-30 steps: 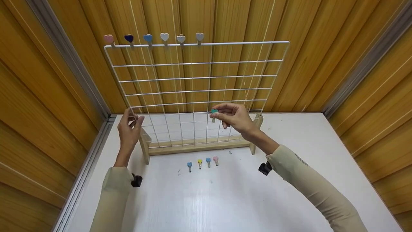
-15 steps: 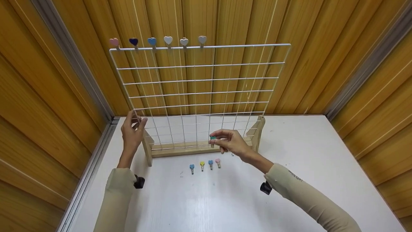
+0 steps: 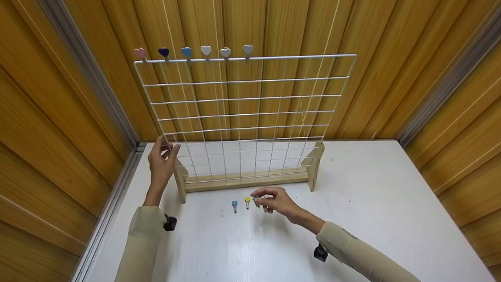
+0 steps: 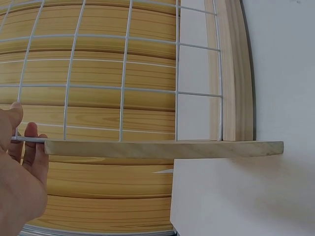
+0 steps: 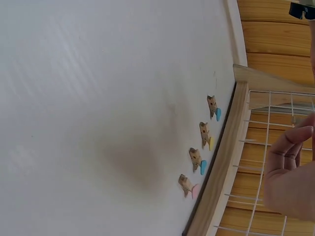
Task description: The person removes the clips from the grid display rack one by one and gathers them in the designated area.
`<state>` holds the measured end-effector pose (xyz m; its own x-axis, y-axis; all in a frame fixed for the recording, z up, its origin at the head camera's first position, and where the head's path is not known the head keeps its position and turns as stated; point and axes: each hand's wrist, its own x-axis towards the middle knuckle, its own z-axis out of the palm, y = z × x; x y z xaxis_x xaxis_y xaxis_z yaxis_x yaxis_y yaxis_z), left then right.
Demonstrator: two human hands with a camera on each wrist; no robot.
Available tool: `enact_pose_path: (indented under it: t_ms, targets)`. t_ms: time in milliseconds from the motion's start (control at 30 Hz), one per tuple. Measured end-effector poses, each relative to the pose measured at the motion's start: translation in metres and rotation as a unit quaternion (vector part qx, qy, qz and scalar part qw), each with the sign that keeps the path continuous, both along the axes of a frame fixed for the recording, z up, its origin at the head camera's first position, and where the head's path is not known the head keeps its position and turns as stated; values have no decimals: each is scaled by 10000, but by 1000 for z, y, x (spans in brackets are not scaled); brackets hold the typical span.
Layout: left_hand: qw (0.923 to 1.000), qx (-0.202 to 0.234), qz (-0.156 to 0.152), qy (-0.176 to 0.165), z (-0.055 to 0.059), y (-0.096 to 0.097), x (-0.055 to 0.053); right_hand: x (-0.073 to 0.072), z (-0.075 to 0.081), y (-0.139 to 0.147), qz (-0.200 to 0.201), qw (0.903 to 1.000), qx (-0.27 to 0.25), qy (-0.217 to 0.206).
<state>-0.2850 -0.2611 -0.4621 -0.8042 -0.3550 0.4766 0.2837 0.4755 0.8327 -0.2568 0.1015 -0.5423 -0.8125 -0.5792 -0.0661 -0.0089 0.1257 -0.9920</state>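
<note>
The right hand (image 3: 276, 201) pinches a small heart clip (image 3: 256, 199), dark greenish and mostly hidden by the fingers, beside a yellow heart clip (image 3: 247, 201) on the smooth white tabletop (image 3: 235, 250). The left hand (image 3: 161, 164) curls round the edge of a thin white wire grid (image 3: 258, 114), held in a pale-grained wooden stand (image 3: 246, 185). Six flat pink, navy, blue and whitish hearts (image 3: 206, 50) line its top bar.

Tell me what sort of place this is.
Probably a small enclosed work booth, though its other sides are out of view: wood-look wall panels surround a white tabletop, and a grey metal strip runs down the left wall corner.
</note>
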Motion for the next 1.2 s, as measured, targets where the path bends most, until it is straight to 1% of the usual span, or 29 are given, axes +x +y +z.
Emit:
enact_pose_path:
  t_ms: [67, 133, 300, 500, 600, 733, 867, 967, 1067, 1200]
  targets:
    - [10000, -12, 27, -18, 1, 0, 0, 2, -6, 0, -40, 10000, 48, -48]
    - [10000, 17, -8, 13, 1, 1, 0, 3, -10, 0, -115, 9998, 125, -81]
    - [9999, 77, -55, 76, 1, 1, -1, 7, -21, 0, -344, 9987, 384, -41]
    - [9998, 125, 97, 95, 4, 1, 0, 12, -28, -10, -480, 9965, 688, 49]
    - [9997, 137, 152, 96, 9, 5, 4, 13, -31, -16, -496, 9958, 771, 77]
    - [9998, 162, 81, 77, 22, 15, 15, 15, -37, -25, -525, 9951, 840, 43]
    - [9999, 101, 68, 90, 29, 19, 21, 16, -46, -35, -495, 9952, 840, 95]
    - [9998, 83, 81, 150, 28, 19, 20, 15, -52, -44, -476, 9951, 843, 195]
    - [9997, 166, 20, 186, 27, 19, 20, 15, -58, -52, -468, 9947, 863, 309]
    - [9996, 249, -28, 133, 26, 18, 21, 14, -63, -57, -453, 9937, 896, 506]
